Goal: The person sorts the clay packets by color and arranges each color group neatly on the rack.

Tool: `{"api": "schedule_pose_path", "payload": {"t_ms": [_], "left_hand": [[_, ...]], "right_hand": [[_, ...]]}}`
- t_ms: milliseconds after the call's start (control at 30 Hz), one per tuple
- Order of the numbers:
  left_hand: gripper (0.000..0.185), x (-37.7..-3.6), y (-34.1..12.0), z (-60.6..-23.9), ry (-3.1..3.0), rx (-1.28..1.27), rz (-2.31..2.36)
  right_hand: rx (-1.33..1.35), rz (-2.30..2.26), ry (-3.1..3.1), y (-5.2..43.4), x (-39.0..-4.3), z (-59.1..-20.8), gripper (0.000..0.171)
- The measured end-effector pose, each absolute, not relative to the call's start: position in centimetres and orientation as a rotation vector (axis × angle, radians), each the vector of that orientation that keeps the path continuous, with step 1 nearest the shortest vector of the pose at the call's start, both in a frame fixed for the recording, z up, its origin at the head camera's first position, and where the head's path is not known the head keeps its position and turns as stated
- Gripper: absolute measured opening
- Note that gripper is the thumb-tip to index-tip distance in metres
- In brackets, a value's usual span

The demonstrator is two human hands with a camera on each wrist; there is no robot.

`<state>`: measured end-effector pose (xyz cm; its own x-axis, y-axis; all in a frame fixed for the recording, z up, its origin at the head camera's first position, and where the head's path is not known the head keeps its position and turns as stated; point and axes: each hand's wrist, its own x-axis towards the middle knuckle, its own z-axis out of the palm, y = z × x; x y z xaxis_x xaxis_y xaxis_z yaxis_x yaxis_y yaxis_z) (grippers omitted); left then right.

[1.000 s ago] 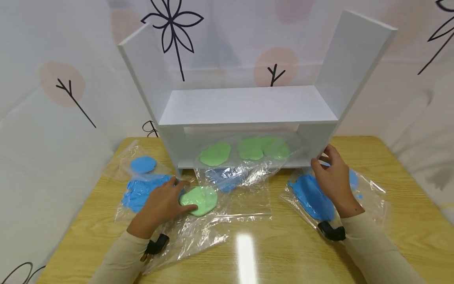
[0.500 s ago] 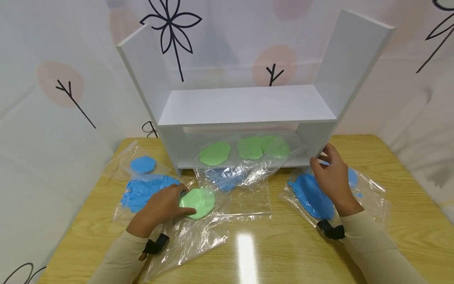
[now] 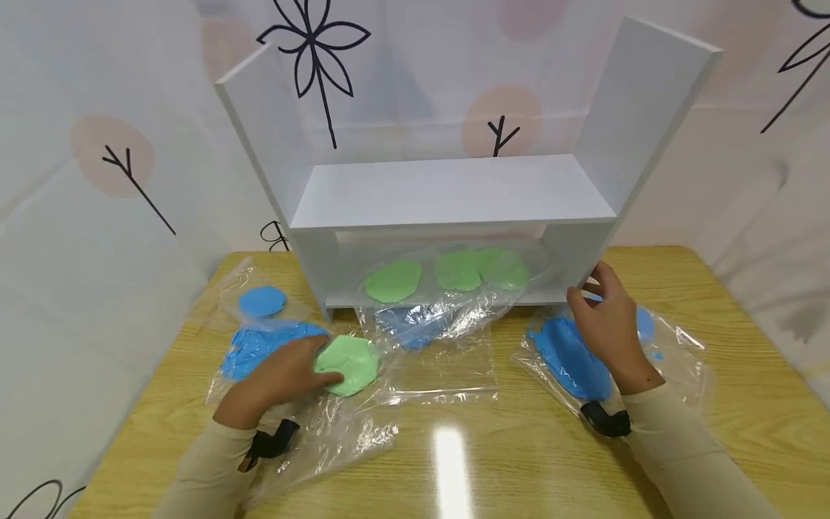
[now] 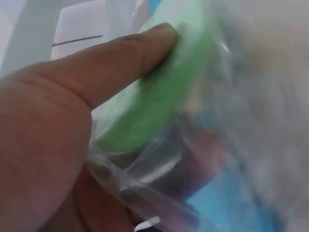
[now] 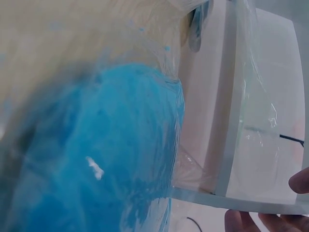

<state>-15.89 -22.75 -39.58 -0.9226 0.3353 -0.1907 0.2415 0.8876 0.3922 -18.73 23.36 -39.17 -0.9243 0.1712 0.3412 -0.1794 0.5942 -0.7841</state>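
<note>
My left hand [image 3: 285, 371] pinches a flat, light green clay-like piece [image 3: 350, 364] inside a clear plastic bag [image 3: 337, 450]. In the left wrist view the thumb [image 4: 125, 58] lies on its top while fingers show blurred through the plastic beneath. A white shelf unit [image 3: 454, 191] stands ahead. At the lower right, my right hand [image 3: 609, 324] grips its side panel [image 3: 573, 252]. The right wrist view shows the thumb [image 5: 299, 181] on one side of the panel edge and fingertips [image 5: 241, 221] on the other.
Bagged green pieces [image 3: 393, 281] lie on the shelf's bottom board, their bag draping over its front. Bagged blue pieces lie left [image 3: 262, 300] and right [image 3: 570, 360] on the wooden table [image 3: 519, 461]. Patterned fabric [image 3: 415, 86] hangs behind.
My left hand has drawn the green piece and its bag slightly left, away from the bag at the shelf's front. My right hand stays on the side panel.
</note>
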Motion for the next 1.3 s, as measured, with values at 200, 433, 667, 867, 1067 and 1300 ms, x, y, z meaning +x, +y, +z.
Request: {"api": "schedule_pose_path", "payload": {"t_ms": [200, 433, 667, 867, 1067, 1300], "left_hand": [[0.061, -16.1, -23.5, -38.3, 2.823, 0.443, 0.612], [0.050, -16.5, -23.7, -38.0, 2.815, 0.434, 0.853], [0.046, -16.1, -23.4, -37.3, 2.718, 0.481, 1.063], [0.048, -16.0, -23.3, -37.0, 2.672, 0.477, 1.174], [0.041, -16.6, -23.1, -36.5, 2.592, 0.450, 1.346], [0.040, -17.4, -22.5, -35.8, 2.501, 0.503, 1.502]], "right_hand": [[0.010, 1.258, -2.437, 23.3, -18.8, -39.1, 0.055], [0.005, 1.271, -2.439, 23.4, -18.7, -39.2, 0.055], [-0.003, 1.278, -2.446, 23.4, -18.7, -39.2, 0.055], [0.004, 1.282, -2.450, 23.4, -18.8, -39.2, 0.056], [-0.008, 1.271, -2.460, 23.5, -18.8, -39.2, 0.056], [-0.004, 1.286, -2.455, 23.5, -18.8, -39.1, 0.055]]}}
